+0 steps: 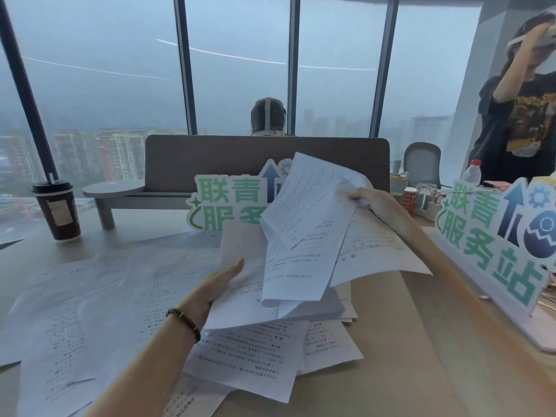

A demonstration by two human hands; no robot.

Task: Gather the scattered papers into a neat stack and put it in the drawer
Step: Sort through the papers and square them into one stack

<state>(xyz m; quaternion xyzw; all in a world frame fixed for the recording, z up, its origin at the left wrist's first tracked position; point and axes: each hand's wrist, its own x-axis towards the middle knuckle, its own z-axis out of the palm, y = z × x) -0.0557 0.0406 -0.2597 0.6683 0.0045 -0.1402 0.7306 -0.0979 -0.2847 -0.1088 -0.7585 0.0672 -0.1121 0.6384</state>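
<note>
A loose bundle of printed white papers (288, 266) is lifted above the desk between both hands. My left hand (210, 288) grips its lower left edge, with a beaded bracelet on that wrist. My right hand (371, 200) pinches the upper right sheets, one of which curls upward. More printed sheets (99, 299) lie spread flat across the left of the desk, and others (258, 359) sit in a messy pile under the held bundle. No drawer is in view.
A dark paper cup with lid and straw (58, 210) stands at the back left. A grey desk divider (264, 161) with a small shelf and a green-lettered sign (228, 203) sit behind; another sign (499, 239) stands right. One person sits beyond the divider, another stands at right.
</note>
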